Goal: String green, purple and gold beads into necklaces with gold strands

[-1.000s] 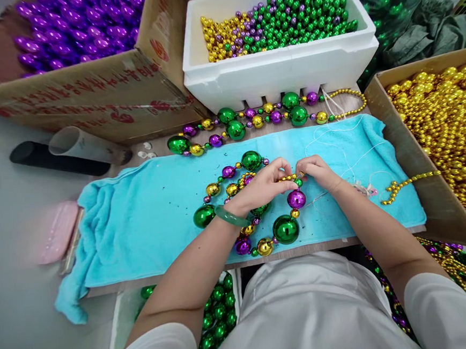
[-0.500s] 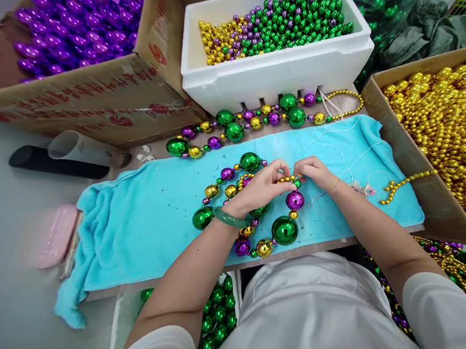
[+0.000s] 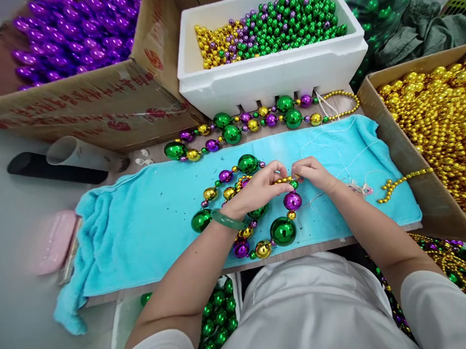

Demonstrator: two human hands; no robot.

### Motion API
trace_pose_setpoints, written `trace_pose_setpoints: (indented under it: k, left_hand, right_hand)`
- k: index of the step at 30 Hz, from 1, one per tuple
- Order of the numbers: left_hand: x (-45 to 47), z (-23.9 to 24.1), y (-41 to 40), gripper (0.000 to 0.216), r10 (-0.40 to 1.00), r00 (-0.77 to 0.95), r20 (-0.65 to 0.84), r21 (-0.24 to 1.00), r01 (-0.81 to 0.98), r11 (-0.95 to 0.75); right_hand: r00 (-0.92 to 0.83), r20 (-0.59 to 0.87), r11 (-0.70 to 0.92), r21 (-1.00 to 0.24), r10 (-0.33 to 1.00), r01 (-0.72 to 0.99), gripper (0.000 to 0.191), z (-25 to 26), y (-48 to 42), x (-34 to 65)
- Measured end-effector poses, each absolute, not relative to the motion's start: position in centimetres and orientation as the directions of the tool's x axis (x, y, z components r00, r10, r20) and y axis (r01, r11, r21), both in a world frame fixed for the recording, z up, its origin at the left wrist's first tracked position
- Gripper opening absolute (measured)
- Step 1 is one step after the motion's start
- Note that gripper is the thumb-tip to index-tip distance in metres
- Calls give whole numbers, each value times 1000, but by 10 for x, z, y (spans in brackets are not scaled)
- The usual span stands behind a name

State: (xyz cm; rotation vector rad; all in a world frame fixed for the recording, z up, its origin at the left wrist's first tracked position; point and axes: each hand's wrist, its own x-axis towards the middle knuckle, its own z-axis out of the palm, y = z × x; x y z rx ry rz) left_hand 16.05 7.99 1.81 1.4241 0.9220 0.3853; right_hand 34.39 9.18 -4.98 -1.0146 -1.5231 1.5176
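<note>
A bead necklace (image 3: 282, 231) of green, purple and gold balls lies looped on a turquoise towel (image 3: 140, 219). My left hand (image 3: 258, 189), with a green bangle at the wrist, pinches a run of small gold beads at the top of the loop. Close beside it, my right hand (image 3: 312, 172) pinches the same strand at a small green bead, fingers pressed together. Thin white thread (image 3: 336, 150) trails over the towel to the right of my hands.
A finished bead strand (image 3: 253, 124) lies behind the towel. A white foam box (image 3: 273, 74) holds mixed beads; cardboard boxes hold purple beads (image 3: 72, 31) at back left and gold beads (image 3: 447, 125) at right. Two tubes (image 3: 78, 151) lie left. A green bead bin (image 3: 218, 321) sits below the table edge.
Both hands stay pinched on the strand with almost no movement. The view has tilted slightly, shifting everything a little left and down.
</note>
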Motion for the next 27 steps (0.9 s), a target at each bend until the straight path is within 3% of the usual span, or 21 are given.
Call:
trace_pose_setpoints:
  k: [3, 6, 9, 12, 14, 17, 19, 20, 23, 25, 27]
  left_hand:
    - [161, 21, 79, 26, 733, 603, -315, 943, 286, 170]
    - [158, 25, 78, 27, 730, 611, -305, 950, 253, 185]
    - [151, 29, 77, 30, 731, 627, -269, 963, 197, 184]
    - [143, 31, 75, 31, 734, 635, -240, 970, 183, 159]
    - [140, 33, 73, 28, 732, 642, -228, 972, 199, 129]
    - [141, 41, 68, 21, 736, 657, -164, 977, 213, 27]
    - [144, 47, 65, 16, 761, 646, -63, 961, 245, -128]
    - [145, 50, 63, 16, 780, 626, -3, 929, 291, -230]
    - [142, 53, 63, 27, 835, 533, 134, 733, 514, -446]
    - [134, 50, 67, 25, 871, 476, 125, 650, 624, -434]
    - [121, 49, 74, 14, 906, 417, 72, 691, 634, -347]
  right_hand:
    - [-384, -30, -5, -998, 923, 66, 37, -48, 92, 349]
    - [-278, -5, 77, -956, 961, 285, 42, -46, 91, 359]
    - [-175, 114, 200, -749, 978, 631, 41, -44, 88, 376]
    - [-132, 194, 225, -615, 972, 756, 36, -39, 81, 389]
    - [-110, 193, 216, -713, 975, 667, 35, -32, 72, 388]
    - [-238, 90, 146, -962, 967, 231, 53, -20, 56, 367]
    - [-400, 17, 6, -1000, 916, -29, 68, -11, 46, 346]
    - [-451, -22, -63, -995, 892, -77, 67, -6, 42, 336]
    - [-502, -126, -173, -984, 855, -48, 35, 17, 39, 317]
    - [-541, -87, -157, -984, 836, -83, 21, 41, 43, 317]
    - [-581, 24, -93, -981, 813, -171, 16, 68, 49, 325]
